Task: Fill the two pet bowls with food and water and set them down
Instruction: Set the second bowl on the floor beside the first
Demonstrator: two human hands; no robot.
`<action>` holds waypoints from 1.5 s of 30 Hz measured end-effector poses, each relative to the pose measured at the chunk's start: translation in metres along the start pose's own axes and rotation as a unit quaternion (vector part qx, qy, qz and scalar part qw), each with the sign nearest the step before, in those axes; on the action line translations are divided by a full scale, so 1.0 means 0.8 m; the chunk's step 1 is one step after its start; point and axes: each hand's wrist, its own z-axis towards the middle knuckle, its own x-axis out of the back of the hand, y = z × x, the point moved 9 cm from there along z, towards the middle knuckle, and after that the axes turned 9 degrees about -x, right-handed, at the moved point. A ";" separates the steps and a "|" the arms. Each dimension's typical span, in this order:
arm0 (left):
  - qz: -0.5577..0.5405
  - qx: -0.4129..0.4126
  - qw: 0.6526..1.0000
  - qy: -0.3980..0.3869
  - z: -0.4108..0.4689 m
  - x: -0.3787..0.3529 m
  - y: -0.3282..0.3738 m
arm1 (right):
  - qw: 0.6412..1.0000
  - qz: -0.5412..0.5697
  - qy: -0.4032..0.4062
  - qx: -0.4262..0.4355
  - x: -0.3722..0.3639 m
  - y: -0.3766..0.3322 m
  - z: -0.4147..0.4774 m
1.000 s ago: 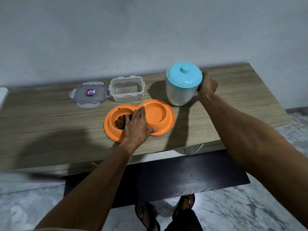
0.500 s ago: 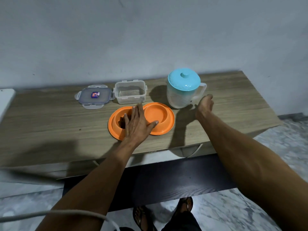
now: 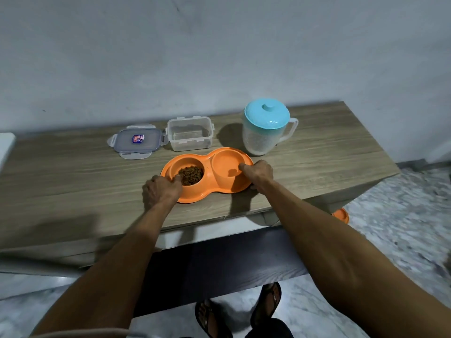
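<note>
- Orange double bowl [image 3: 207,178] flat on the table [image 3: 61,179], spanning the gap between the two hands. Near-left well holds brown kibble [image 3: 191,174]. Well by the right hand [image 3: 225,164] looks pale and glossy, likely water, though this cannot be confirmed.
- Change: a second ago the right hand had the jug by its handle and the left hand lay flat across the bowl's middle. Half a second ago the right hand had let go of the jug. Now both hands have moved to the bowl's ends.
- Reading: pouring appears over. The two-ended grasp suggests the lift and carry comes next, so the setting-down step is still to do.
- Left hand [image 3: 161,191]: fingers curled at the bowl's left end, thumb hooked over the rim beside the kibble. Grips the rim.
- Right hand [image 3: 258,173]: curled round the right end, thumb over the rim into the pale well, other fingers tucked under the edge out of sight. Grips the rim.
- Jug [image 3: 262,135], teal lid on, upright just beyond the right hand, nothing touching it.
- Clear container [image 3: 189,136], open and apparently empty, beyond and between the hands. Its lid [image 3: 138,141] lies flat beyond the left hand.
- Risk, if water is present: tilting on the lift would slop it toward the kibble, so the bowl needs keeping level.
- Small orange object [image 3: 341,215] on the floor past the right forearm, identity unclear.
</note>
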 end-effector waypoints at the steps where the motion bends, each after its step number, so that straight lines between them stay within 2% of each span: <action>1: -0.003 0.004 1.000 -0.001 0.001 0.000 -0.002 | 1.000 0.000 0.003 -0.004 0.000 0.001 -0.002; 11: -0.069 0.036 0.997 -0.021 -0.024 -0.018 -0.007 | 1.000 0.014 0.024 -0.013 0.034 0.038 -0.026; 18: -0.082 0.012 0.996 -0.030 -0.081 -0.062 0.041 | 0.999 0.040 0.032 -0.013 0.120 0.098 -0.022; 24: -0.076 -0.014 0.996 -0.038 -0.168 -0.111 0.129 | 0.996 0.078 0.053 -0.004 0.250 0.166 -0.020; 33: -0.136 -0.082 0.985 -0.071 -0.323 -0.198 0.294 | 0.989 0.107 0.098 -0.005 0.458 0.280 -0.006; 39: -0.149 -0.143 0.972 -0.110 -0.432 -0.288 0.426 | 0.976 0.148 0.154 -0.034 0.614 0.379 0.027; 45: -0.150 -0.196 0.956 -0.159 -0.497 -0.378 0.550 | 0.962 0.183 0.191 -0.068 0.732 0.453 0.076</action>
